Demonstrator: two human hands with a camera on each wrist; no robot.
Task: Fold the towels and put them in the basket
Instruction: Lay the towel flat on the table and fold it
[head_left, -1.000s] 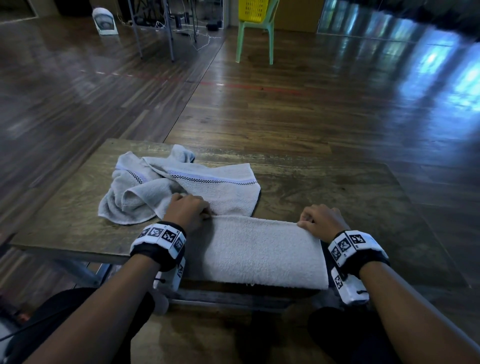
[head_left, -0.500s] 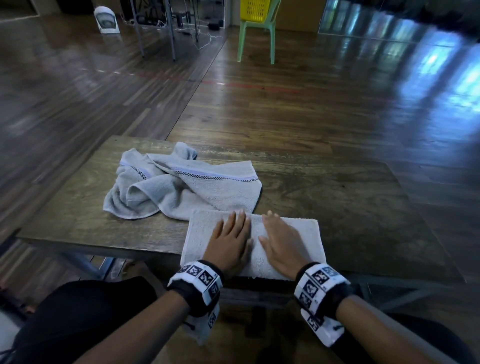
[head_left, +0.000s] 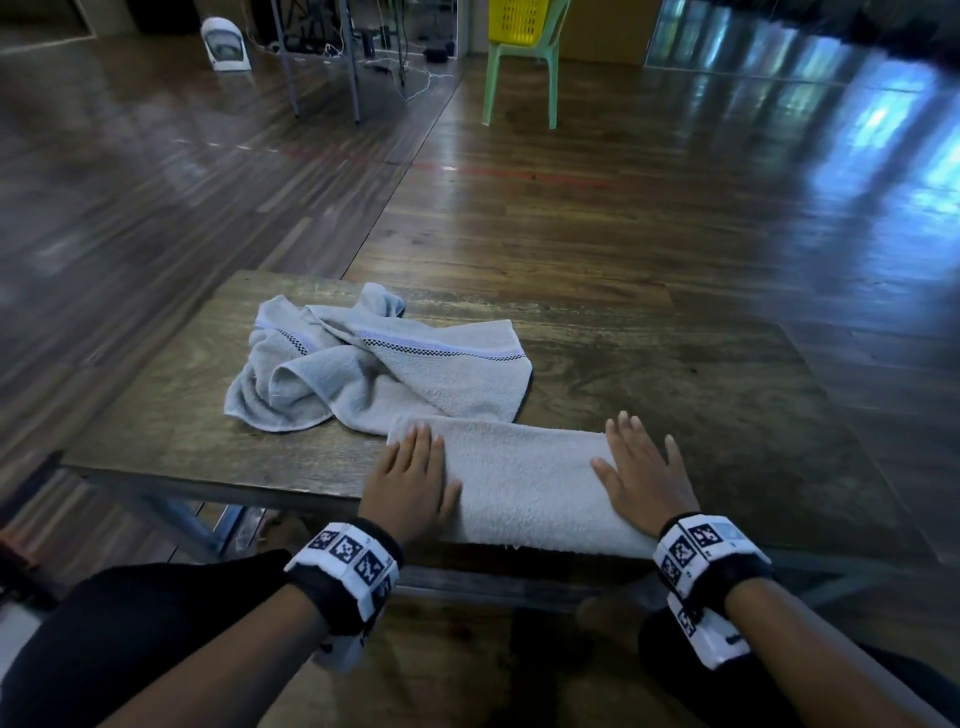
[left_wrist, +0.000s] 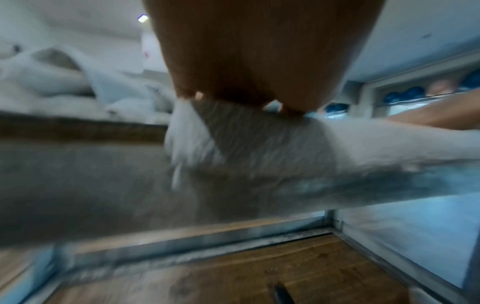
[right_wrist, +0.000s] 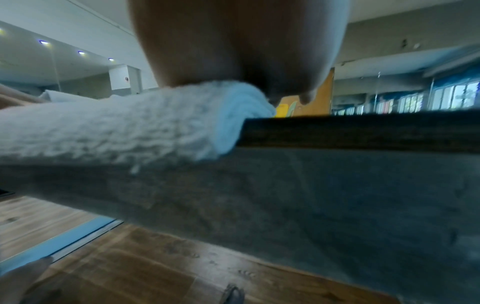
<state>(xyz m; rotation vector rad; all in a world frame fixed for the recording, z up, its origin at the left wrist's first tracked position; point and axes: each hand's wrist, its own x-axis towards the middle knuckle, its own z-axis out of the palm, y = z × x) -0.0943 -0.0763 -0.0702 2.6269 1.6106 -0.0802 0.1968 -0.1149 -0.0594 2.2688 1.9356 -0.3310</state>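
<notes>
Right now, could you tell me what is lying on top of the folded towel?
Both hands lie flat on the folded towel: left hand at its left end, right hand at its right. The towel beneath the palms is hidden.

Two towels (head_left: 524, 478) (head_left: 384, 364), one table (head_left: 675, 374), one chair (head_left: 519, 62)

Blurred: the left hand (left_wrist: 249, 53) fills the upper centre, lying flat on a folded towel (left_wrist: 272, 148) at the worktop (left_wrist: 78, 185) edge; crumpled towel (left_wrist: 64, 82) in the upper left
</notes>
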